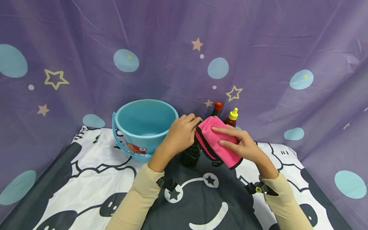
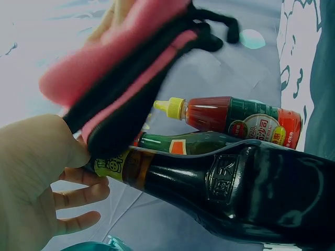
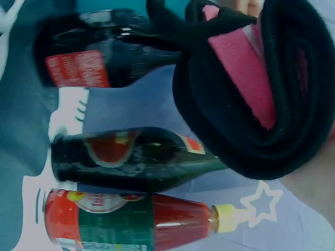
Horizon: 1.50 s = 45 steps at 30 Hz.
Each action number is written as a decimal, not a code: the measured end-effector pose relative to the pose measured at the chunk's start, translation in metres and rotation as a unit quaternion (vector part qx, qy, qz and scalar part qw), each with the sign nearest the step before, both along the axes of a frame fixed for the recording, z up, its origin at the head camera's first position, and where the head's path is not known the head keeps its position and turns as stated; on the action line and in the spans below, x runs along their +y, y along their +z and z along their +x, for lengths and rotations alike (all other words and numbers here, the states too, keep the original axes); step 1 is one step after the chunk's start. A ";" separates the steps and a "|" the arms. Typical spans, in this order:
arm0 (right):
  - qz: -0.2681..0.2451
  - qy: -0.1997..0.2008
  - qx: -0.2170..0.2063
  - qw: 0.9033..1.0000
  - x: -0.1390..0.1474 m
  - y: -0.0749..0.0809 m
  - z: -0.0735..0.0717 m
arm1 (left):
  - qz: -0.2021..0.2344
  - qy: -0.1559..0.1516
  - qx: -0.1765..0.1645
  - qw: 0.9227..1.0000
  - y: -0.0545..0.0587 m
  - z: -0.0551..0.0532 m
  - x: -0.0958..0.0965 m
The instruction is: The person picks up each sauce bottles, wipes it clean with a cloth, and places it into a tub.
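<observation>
Pinching the dark bottle point(image 1: 190, 156) high on its neck point(image 2: 137, 168) with the left fingers point(image 2: 81, 197), beside the bucket point(image 1: 143, 140), and grasping the cloth point(image 1: 212, 135) close by with the right fingers point(image 1: 225, 131), so liable to tip it into the green bottle point(image 3: 118, 159) if pressing sideways.

A person, left hand point(image 1: 181, 132) and right hand point(image 1: 244, 144) bare, wears a plain beige left sleeve point(image 1: 136, 198) and matching right sleeve point(image 1: 287, 203), both creased, with a small black left wrist device point(image 1: 171, 184) and a black right wrist device point(image 1: 250, 188) bearing a round yellow-green detail point(image 1: 258, 189).
</observation>
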State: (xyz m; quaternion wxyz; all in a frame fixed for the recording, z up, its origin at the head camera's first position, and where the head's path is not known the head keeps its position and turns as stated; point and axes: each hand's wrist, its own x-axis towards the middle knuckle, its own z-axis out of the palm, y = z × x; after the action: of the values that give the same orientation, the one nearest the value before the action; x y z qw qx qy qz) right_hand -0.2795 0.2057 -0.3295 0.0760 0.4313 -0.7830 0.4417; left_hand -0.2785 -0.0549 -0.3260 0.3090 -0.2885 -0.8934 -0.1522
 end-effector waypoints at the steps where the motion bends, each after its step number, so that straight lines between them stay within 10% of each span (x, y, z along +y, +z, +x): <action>1: 0.007 -0.004 0.004 1.000 -0.003 -0.003 -0.001 | 0.000 -0.001 0.004 1.000 -0.001 0.000 0.000; 18: -0.041 -0.054 0.031 0.997 -0.022 -0.029 -0.007 | -0.013 -0.003 0.042 0.999 0.002 -0.001 0.005; 45: -0.020 -0.021 -0.058 0.998 -0.023 -0.043 -0.015 | -0.008 -0.001 -0.024 1.000 0.003 0.000 0.000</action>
State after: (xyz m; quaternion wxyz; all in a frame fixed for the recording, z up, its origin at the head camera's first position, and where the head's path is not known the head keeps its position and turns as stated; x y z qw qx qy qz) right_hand -0.2947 0.1825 -0.3726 0.0488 0.3865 -0.7860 0.4800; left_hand -0.2790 -0.0550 -0.3226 0.2852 -0.2878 -0.9015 -0.1522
